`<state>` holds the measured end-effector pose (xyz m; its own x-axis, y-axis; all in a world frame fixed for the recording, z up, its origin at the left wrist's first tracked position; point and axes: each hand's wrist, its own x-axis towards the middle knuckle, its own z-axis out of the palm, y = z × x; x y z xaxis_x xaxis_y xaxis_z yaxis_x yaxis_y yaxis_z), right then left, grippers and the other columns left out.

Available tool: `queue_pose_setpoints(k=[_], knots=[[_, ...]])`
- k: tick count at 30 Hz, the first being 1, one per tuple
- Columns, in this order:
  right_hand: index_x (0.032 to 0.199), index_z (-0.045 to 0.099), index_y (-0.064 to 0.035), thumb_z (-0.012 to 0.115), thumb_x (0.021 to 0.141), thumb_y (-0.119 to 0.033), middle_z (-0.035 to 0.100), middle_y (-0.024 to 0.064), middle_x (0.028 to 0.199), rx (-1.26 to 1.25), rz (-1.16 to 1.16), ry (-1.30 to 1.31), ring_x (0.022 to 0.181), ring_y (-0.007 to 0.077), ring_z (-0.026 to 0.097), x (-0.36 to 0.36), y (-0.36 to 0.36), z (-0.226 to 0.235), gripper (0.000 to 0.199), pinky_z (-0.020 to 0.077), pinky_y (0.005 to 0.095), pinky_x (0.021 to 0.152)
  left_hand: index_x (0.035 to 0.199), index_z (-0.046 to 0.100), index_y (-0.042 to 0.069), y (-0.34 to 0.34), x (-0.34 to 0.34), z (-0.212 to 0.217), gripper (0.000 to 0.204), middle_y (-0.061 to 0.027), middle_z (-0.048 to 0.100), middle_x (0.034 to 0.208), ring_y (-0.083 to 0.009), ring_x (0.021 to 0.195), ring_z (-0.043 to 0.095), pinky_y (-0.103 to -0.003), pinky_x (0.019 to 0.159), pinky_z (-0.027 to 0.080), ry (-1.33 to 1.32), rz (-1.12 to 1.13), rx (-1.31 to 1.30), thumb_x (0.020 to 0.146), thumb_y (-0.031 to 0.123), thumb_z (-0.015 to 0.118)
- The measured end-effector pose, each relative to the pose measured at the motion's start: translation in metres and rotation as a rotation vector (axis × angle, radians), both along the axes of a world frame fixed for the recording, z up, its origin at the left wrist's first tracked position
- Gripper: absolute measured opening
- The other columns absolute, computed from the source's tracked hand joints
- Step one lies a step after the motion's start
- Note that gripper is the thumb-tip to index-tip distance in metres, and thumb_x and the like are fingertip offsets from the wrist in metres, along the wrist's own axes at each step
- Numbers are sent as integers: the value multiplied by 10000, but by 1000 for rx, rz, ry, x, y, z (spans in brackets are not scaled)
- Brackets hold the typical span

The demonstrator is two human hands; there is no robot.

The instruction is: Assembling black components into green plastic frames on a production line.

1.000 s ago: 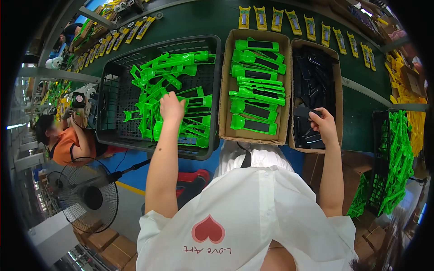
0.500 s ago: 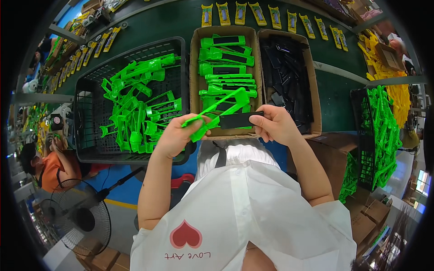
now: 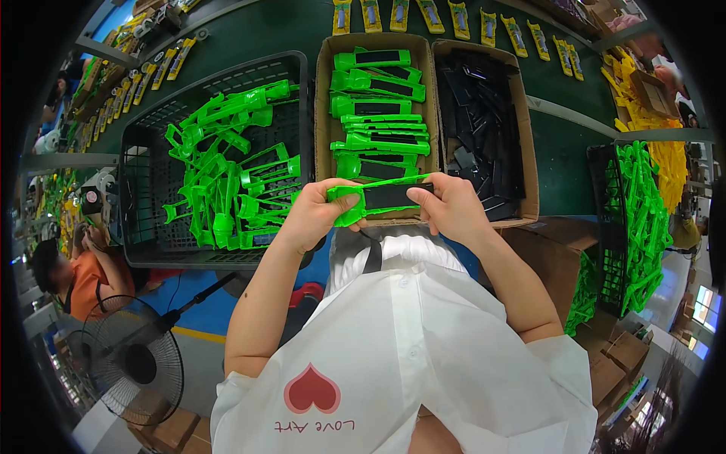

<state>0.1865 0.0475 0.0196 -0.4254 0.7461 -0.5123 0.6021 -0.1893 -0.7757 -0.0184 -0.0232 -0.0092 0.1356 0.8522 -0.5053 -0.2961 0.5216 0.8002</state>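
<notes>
Between my hands is a bright green plastic frame (image 3: 349, 215), held just above the near edge of a cardboard box. My left hand (image 3: 316, 216) is closed on its wider left end, thumb on top. A flat black rectangular panel (image 3: 388, 197) lies within the frame's outline; whether it is fully seated I cannot tell. My right hand (image 3: 460, 208) pinches the panel and the frame's right end, its thumb pressing on the panel. Green frames with black panels (image 3: 380, 108) are stacked in the box (image 3: 324, 83) beyond. Loose black panels (image 3: 480, 113) fill the box (image 3: 532, 159) to its right.
At left stands a black plastic crate (image 3: 136, 151) with a heap of green frames (image 3: 223, 197). Another crate (image 3: 609, 227) of green frames is at right. Yellow packaged items (image 3: 399, 15) line the table's far side. A standing fan (image 3: 140, 363) and a seated person (image 3: 91, 276) are at lower left.
The black panel, held apart at the frame's side before, now lies within the frame's outline. The frame has turned from slanted to nearly level, and my right hand has come onto its right end.
</notes>
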Motion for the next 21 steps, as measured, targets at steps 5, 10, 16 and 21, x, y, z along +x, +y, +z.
queue_pose_setpoints(k=[5, 10, 16, 21], knots=[[744, 508, 26, 578, 799, -278, 548, 122, 553, 328, 173, -299, 513, 254, 569, -1, 3, -19, 316, 460, 337, 498, 997, 526, -59, 2, 5, -12, 213, -117, 595, 774, -191, 663, 606, -266, 561, 494, 16, 19, -6, 834, 79, 530], [726, 454, 22, 654, 701, -406, 549, 143, 570, 707, 86, -454, 564, 318, 573, 0, 10, -20, 473, 452, 383, 550, 997, 551, -6, 1, -2, -12, 176, -98, 595, 821, -207, 690, 613, -275, 583, 520, 15, 27, -38, 839, 62, 517], [729, 520, -3, 681, 706, -299, 532, 105, 538, 154, 28, -105, 459, 156, 476, 10, 9, -30, 337, 377, 294, 476, 934, 562, -3, 8, 0, -4, 223, -161, 595, 852, -264, 745, 597, -330, 644, 483, 856, -385, 433, 762, 134, 601], [843, 402, -31, 670, 740, -299, 481, 28, 523, -21, -61, 125, 439, 91, 438, 14, -3, -48, 392, 351, 226, 423, 779, 602, 40, 24, 50, -11, 151, -117, 567, 759, -295, 754, 555, -385, 647, 437, 1191, -390, 429, 726, 180, 582]])
